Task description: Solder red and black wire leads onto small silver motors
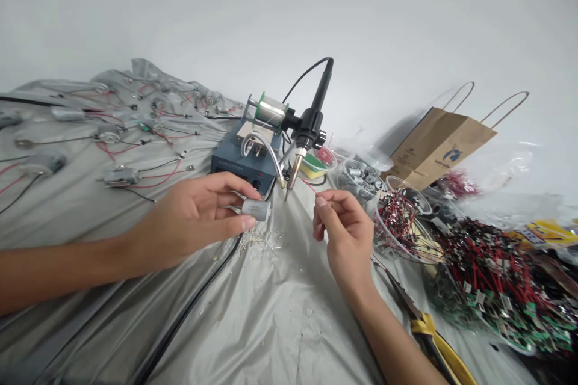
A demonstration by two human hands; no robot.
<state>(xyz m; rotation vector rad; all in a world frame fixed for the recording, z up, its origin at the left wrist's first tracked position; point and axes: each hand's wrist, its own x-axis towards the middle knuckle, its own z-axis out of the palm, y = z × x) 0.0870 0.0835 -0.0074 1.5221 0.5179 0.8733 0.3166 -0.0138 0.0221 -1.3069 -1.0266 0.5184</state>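
Observation:
A small grey cylindrical motor (256, 209) is pinched between the thumb and fingers of my left hand (203, 207), its free end facing right. My right hand (343, 225) has thumb and forefinger closed on a thin red wire (310, 185), which sticks up to the left from the fingertips. Between and beyond both hands, a soldering iron (311, 120) is clamped tip-down in a holder. The solder feed tube (266, 147) curves down close to the iron's tip. Behind my left hand stands the blue soldering station (235, 150), with a solder spool (271, 111) above it.
Several wired motors (121, 176) lie across the grey sheet (253, 325) at left. A black cable (194, 307) crosses the front. At right are pliers (424, 325), a tub of motors (361, 177), heaps of red and black wired parts (492, 277), and a paper bag (438, 144).

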